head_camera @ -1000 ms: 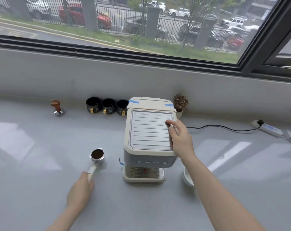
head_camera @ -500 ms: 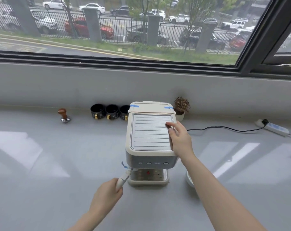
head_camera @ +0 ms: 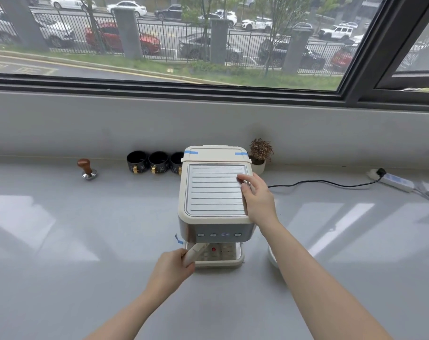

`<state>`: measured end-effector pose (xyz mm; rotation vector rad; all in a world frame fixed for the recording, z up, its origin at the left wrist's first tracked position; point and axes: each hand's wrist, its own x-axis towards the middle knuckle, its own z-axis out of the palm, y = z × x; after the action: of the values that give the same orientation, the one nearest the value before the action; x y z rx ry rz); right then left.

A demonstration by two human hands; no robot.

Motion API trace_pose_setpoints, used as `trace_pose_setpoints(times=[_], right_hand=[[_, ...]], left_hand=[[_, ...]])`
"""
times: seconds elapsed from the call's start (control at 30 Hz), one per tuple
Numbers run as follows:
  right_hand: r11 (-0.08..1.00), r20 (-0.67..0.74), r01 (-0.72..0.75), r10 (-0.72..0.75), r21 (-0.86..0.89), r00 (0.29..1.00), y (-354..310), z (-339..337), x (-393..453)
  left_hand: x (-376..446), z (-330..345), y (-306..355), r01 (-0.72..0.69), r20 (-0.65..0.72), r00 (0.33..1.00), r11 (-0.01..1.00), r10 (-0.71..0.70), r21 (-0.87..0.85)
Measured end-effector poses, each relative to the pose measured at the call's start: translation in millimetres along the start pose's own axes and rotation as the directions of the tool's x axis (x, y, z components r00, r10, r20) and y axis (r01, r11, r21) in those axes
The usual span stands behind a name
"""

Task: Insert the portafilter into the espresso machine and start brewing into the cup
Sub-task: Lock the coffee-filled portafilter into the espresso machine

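A cream espresso machine (head_camera: 214,190) stands in the middle of the grey counter. My right hand (head_camera: 257,200) grips its top right edge, fingers on the ribbed lid. My left hand (head_camera: 170,268) holds the portafilter's cream handle (head_camera: 195,252), which points up and right under the machine's front overhang. The portafilter's basket is hidden beneath the machine. A white cup (head_camera: 272,257) stands to the right of the drip tray, mostly behind my right forearm.
Three black mugs (head_camera: 157,163) line the wall left of the machine. A wooden-topped tamper (head_camera: 87,169) stands further left. A small potted plant (head_camera: 260,154) is behind the machine. A black cable (head_camera: 319,184) runs to a power strip (head_camera: 392,181) at right.
My left hand picked up the portafilter from the counter at left and carried it right, until its head went under the machine's front. The right hand stayed on the machine's top.
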<state>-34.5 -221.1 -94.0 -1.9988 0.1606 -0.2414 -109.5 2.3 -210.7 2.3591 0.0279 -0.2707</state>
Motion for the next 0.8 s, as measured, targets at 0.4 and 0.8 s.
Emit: trace_pose_setpoints(times=[0.4,0.8], right_hand=[[1.000,0.004,-0.011,0.011,0.009,1.000,-1,0,-1],[1.000,0.004,-0.015,0.015,0.001,1.000,-3,0,-3]], left_hand=[[30,-31,1,-0.053,0.032,0.998,0.991,0.050,0.126],[3,-5,15,0.066,-0.061,0.996,0.998,-0.066,-0.002]])
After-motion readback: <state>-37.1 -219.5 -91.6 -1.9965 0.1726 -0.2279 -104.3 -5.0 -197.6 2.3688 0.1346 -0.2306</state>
